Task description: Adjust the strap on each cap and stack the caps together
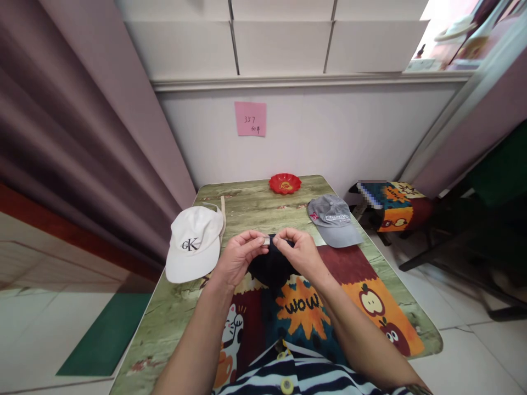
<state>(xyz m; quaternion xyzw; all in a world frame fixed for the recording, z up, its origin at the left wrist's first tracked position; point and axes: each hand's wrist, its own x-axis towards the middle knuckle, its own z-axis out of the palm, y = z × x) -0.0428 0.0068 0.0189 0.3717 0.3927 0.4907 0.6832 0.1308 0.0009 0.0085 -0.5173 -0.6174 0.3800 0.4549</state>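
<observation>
A black cap (272, 270) is held over the middle of the table, above a colourful printed cloth. My left hand (242, 253) pinches a small light-coloured piece at the cap's upper edge between thumb and fingers. Close beside it, my right hand (300, 249) pinches the black strap or edge of the same cap. A white cap (197, 236) with black letters lies to the left of my left hand. To the right of my right hand sits a grey cap (332, 216) with white lettering.
Near the wall, a red scalloped dish (285, 184) stands on the wood-patterned table (242, 198). The printed cloth (349, 274) covers the table's front part. A pink note (250, 119) is on the wall. At the right stands a cloth-covered stool (399, 208); curtains hang on both sides.
</observation>
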